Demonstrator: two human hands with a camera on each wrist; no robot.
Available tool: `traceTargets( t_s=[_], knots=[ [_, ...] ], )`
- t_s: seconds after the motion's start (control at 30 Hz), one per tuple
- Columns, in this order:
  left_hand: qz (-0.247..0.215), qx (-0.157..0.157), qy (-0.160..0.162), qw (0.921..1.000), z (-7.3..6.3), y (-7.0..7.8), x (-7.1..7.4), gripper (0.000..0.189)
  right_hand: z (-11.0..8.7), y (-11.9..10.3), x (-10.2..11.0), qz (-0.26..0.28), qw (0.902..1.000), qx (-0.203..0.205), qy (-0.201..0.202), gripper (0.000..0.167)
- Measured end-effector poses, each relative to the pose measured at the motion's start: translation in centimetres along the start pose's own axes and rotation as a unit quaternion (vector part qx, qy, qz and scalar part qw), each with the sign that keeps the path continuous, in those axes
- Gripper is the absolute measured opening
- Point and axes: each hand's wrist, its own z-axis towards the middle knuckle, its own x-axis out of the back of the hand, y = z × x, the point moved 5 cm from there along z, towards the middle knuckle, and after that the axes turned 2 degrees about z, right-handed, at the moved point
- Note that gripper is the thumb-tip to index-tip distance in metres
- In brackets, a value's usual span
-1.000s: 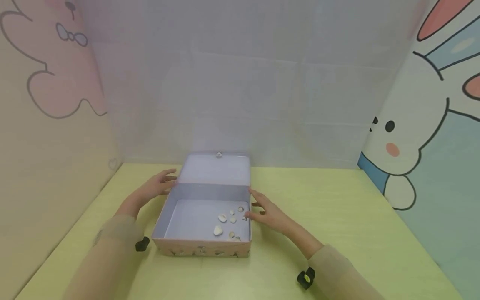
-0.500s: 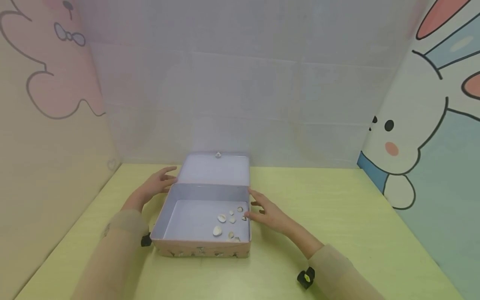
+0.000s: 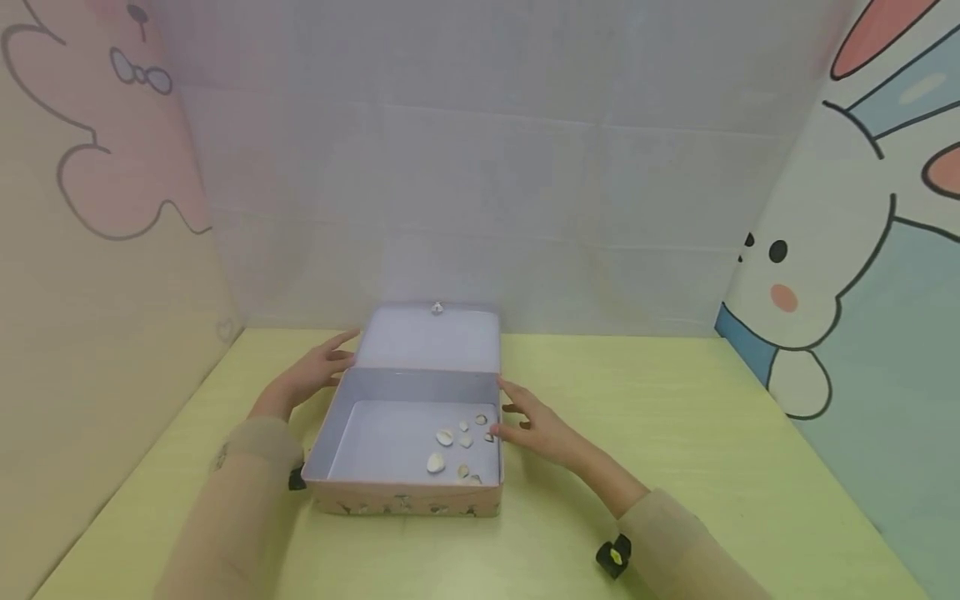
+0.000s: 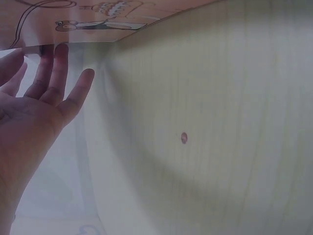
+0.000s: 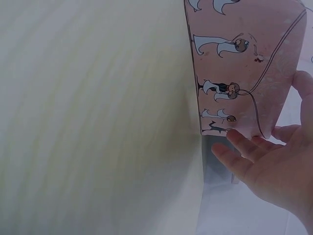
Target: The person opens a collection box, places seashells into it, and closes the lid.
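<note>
A pink patterned box [image 3: 405, 498] with a pale lilac inside stands on the table, its lid [image 3: 427, 342] folded back behind it. Several small white seashells [image 3: 445, 437] lie loose in its right half. My left hand [image 3: 307, 373] is at the back left corner, fingers spread and lightly bent beside the hinge side. In the left wrist view those fingertips [image 4: 61, 49] are right at the box edge. My right hand [image 3: 546, 429] rests along the right wall, thumb at the rim. The right wrist view shows its fingers [image 5: 234, 159] loosely extended by the printed side.
The pale yellow table [image 3: 637, 417] runs back to a white sheet [image 3: 480, 167]. Cartoon-printed panels flank it, with a rabbit [image 3: 817, 275] on the right. A small reddish spot [image 4: 184, 138] shows on the tabletop. Black wrist devices [image 3: 615, 557] sit under the sleeves.
My left forearm has shifted slightly right, closer to the box, and its index finger now reaches a little further along the lid. My right hand, the box and the shells stay about the same.
</note>
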Motion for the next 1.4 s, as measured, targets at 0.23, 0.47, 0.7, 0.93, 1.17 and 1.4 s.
traceTargets(
  t_s=[0.23,0.47,0.7,0.93,1.17,1.4],
  knots=[
    [-0.033,-0.007,0.016,0.9993,0.2,0.0,-0.2,0.066,0.0,0.2,-0.1,0.000,1.0000,0.002,-0.001,0.078],
    [-0.048,-0.025,0.037,0.9979,0.2,-0.1,-0.2,0.066,0.1,0.3,-0.1,-0.005,1.0000,0.006,-0.002,0.077],
    [-0.064,-0.038,0.052,0.9959,0.4,-0.6,0.0,0.068,-0.1,0.1,0.1,-0.009,1.0000,-0.003,0.003,0.078],
    [-0.072,-0.072,0.078,0.9918,0.2,0.0,0.1,0.069,0.0,0.1,0.1,-0.007,0.9999,0.008,0.005,0.076],
    [-0.073,-0.086,0.095,0.9891,0.0,0.9,0.2,0.073,0.2,0.4,-0.1,0.015,0.9998,0.011,0.001,0.077],
    [-0.070,-0.085,0.094,0.9895,-0.1,1.2,0.4,0.080,0.2,0.3,-0.1,0.010,0.9999,-0.003,0.000,0.077]
  ],
)
